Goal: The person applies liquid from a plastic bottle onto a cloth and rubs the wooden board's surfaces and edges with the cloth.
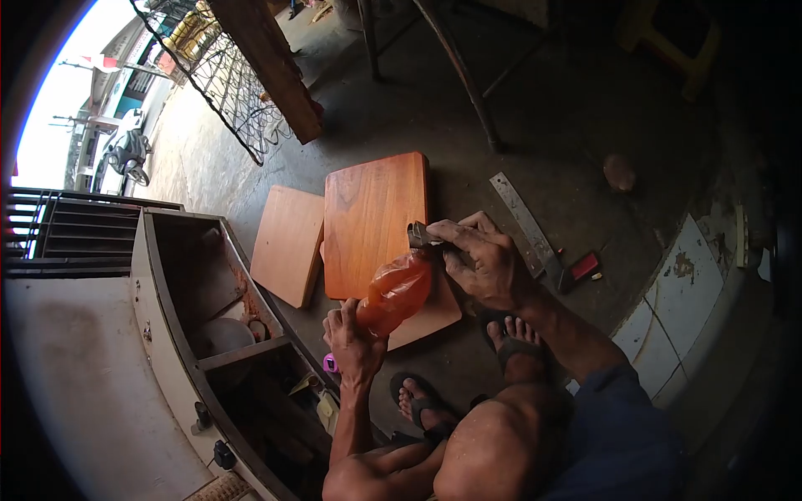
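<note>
My left hand (353,338) is closed round the lower end of a crumpled, see-through orange plastic bag (399,292), which looks wet and glossy inside. At the bag's upper end, my right hand (484,260) pinches a small dark brownish piece (418,235), perhaps a folded cloth or pad; its kind is unclear. Both hands are over a reddish-brown, shiny wooden board (372,200) with rounded corners. A paler board (286,242) lies to its left, and another pale board (434,321) shows partly beneath the bag.
A metal try square (522,213) and a small red object (584,265) lie on the floor at right. An open cabinet carcass (242,351) stands at left, a pink tape measure (330,362) beside it. Wooden legs (459,67) and a wire mesh (238,92) are ahead.
</note>
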Available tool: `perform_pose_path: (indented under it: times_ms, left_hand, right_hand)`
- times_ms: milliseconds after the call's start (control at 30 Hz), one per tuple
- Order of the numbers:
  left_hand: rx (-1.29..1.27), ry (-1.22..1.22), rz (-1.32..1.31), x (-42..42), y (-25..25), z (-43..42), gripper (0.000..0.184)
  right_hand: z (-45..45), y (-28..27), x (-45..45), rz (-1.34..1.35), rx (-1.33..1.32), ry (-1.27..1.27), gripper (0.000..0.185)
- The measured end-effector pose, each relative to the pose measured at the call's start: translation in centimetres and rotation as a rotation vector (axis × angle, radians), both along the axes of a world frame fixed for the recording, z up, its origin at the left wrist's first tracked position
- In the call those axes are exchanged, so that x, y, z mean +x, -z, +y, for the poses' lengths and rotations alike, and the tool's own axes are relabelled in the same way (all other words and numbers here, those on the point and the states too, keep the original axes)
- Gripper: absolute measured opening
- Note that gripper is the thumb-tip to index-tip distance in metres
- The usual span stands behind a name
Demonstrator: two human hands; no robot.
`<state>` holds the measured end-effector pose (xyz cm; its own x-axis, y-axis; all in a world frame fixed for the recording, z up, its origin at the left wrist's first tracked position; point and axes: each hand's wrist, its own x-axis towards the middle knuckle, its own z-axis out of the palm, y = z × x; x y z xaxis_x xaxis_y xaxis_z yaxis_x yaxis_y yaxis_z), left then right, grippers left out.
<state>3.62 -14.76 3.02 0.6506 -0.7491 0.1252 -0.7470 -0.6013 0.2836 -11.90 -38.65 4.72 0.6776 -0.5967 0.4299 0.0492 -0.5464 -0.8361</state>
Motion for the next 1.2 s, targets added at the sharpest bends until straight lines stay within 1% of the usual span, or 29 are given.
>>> perform_pose_path:
  times_ms: [67, 133, 200, 233, 300, 333, 400, 533, 600, 733, 767, 833, 867, 900, 933, 967, 1000, 1033, 1067, 1100, 1133, 1167, 1200]
  left_hand:
    - [0.033, -0.012, -0.017, -0.3, -0.9, 0.0, 0.065]
    - [0.076, -0.015, -0.031, -0.5, -1.9, 0.0, 0.064]
    - [0.173, -0.023, -0.113, -0.2, -2.8, -0.1, 0.062]
    - [0.17, -0.021, -0.115, -0.1, -3.6, -0.4, 0.062]
    - [0.316, -0.021, -0.179, 0.0, -5.2, -0.9, 0.058]
    - [0.316, -0.021, -0.18, 0.2, -5.7, -1.0, 0.058]
    - [0.373, 0.024, -0.253, 0.4, -6.7, -1.5, 0.056]
    - [0.453, 0.048, -0.26, 0.3, -8.5, -2.6, 0.056]
    - [0.461, 0.044, -0.246, 0.3, -8.6, -2.6, 0.057]
    - [0.458, 0.014, -0.197, 0.1, -7.8, -2.1, 0.058]
    - [0.452, 0.005, -0.195, 0.0, -7.2, -1.7, 0.058]
    - [0.331, -0.022, -0.086, 0.1, -5.5, -0.5, 0.061]
    - [0.32, -0.038, -0.083, -0.1, -4.3, 0.3, 0.061]
    - [0.219, -0.053, -0.005, -0.5, -2.9, 1.2, 0.061]
    - [0.114, -0.067, 0.072, -0.9, -1.4, 2.0, 0.062]
    - [-0.018, -0.05, 0.105, -1.4, 0.0, 2.7, 0.064]
    - [-0.03, -0.069, 0.108, -1.7, 1.1, 3.4, 0.064]
    - [-0.127, -0.1, 0.182, -2.1, 2.1, 3.9, 0.062]
    - [-0.227, -0.13, 0.253, -2.6, 2.8, 4.5, 0.061]
    - [-0.306, -0.167, 0.322, -3.2, 2.8, 4.7, 0.062]
    - [-0.325, -0.184, 0.326, -3.5, 2.8, 5.3, 0.062]
    - [-0.379, -0.217, 0.339, -3.9, 2.7, 6.0, 0.062]
    - [-0.436, -0.25, 0.351, -4.0, 2.7, 6.6, 0.063]
  right_hand:
    - [0.6, 0.4, -0.1, 0.005, -0.016, -0.03, 0.042]
    - [1.4, 1.3, -0.2, 0.044, -0.041, 0.02, 0.042]
    - [1.7, 3.0, 0.0, 0.025, 0.002, 0.038, 0.042]
    - [1.7, 3.6, -0.1, 0.07, 0.103, 0.034, 0.042]
    - [1.7, 3.7, -0.4, 0.17, 0.303, 0.033, 0.041]
    - [1.8, 4.1, -0.5, 0.169, 0.303, 0.033, 0.041]
    - [2.2, 5.6, -0.4, 0.253, 0.501, 0.047, 0.04]
    - [3.1, 7.4, -0.3, 0.154, 0.534, 0.061, 0.041]
    - [3.1, 8.0, -0.1, 0.105, 0.482, 0.076, 0.04]
    - [3.0, 7.1, -0.5, 0.155, 0.444, 0.079, 0.04]
    - [2.9, 6.5, -0.5, 0.164, 0.395, 0.09, 0.04]
    - [2.6, 4.6, -0.2, 0.174, 0.332, 0.085, 0.04]
    - [2.4, 3.1, -0.1, 0.144, 0.243, 0.041, 0.04]
    - [2.2, 1.6, 0.1, 0.116, 0.152, -0.008, 0.041]
    - [2.1, 0.3, 0.3, 0.119, 0.137, -0.026, 0.041]
    - [2.1, -1.0, 0.6, 0.081, 0.061, -0.117, 0.042]
    - [2.4, -2.2, 0.9, 0.043, -0.012, -0.211, 0.044]
    - [2.8, -3.4, 1.1, 0.066, 0.037, -0.28, 0.04]
    - [3.5, -4.0, 1.4, 0.073, 0.024, -0.303, 0.04]
    - [4.2, -4.4, 1.8, 0.018, 0.452, -0.408, 0.037]
    - [4.7, -4.7, 2.2, -0.029, 0.887, -0.499, 0.034]
    - [4.4, -3.4, 2.4, 0.052, 0.956, -0.511, 0.034]
    - [4.3, -2.3, 2.5, 0.071, 0.943, -0.526, 0.034]
